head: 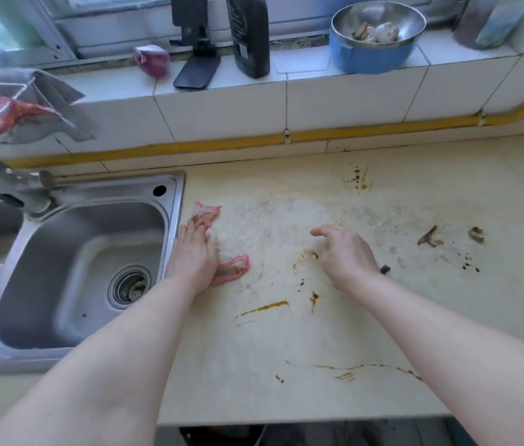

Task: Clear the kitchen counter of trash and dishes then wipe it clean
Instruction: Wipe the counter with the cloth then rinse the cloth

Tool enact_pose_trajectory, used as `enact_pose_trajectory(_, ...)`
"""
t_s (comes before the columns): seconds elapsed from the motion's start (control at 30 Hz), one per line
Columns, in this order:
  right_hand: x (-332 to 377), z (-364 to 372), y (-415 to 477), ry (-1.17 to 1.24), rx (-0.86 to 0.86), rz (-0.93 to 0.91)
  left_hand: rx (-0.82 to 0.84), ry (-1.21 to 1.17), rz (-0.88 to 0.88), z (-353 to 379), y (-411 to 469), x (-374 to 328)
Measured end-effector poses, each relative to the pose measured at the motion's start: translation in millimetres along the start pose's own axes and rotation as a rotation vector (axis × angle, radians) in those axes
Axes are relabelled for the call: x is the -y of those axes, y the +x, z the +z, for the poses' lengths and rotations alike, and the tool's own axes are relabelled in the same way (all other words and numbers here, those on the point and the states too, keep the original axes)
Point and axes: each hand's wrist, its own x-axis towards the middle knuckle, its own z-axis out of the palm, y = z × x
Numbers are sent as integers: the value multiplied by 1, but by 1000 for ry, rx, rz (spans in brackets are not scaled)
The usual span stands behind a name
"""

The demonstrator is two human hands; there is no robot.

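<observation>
My left hand (193, 252) presses flat on a white cloth with a pink edge (233, 239), at the left end of the cream counter (399, 317) beside the sink. My right hand (344, 252) hovers over the middle of the counter, fingers loosely curled down and holding nothing. The cloth spreads from under my left hand toward my right hand. Brown sauce streaks (263, 308) and spots mark the counter near both hands. Small food scraps (428, 236) and another scrap (476, 234) lie to the right of my right hand. A tiny dark bit (384, 269) sits by my right wrist.
A steel sink (70, 268) with a tap (3, 188) lies left. On the tiled sill stand a red onion half (151, 59), a black spatula (196, 70), a dark bottle (249, 33) and a steel bowl of scraps on a blue container (373, 53). Cloths hang on a rack (12, 104).
</observation>
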Motion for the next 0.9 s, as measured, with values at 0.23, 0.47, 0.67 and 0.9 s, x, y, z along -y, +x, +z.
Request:
enact_pose_trajectory(0.23, -44, -20, -22, -11, -81, 44, -92, -120, 13, 52, -55, -51)
enact_pose_trajectory(0.47, -117, -48, -54, -94, -119, 192, 1, -137, 173, 87, -75, -124)
enact_pose_trajectory(0.67, -162, -61, -87, -132, -23, 190, 100, -122, 274, 113, -98, -198)
enact_pose_trajectory(0.9, -155, -66, -96, -113, 13, 152, -80, -291, 226, 85, -107, -216)
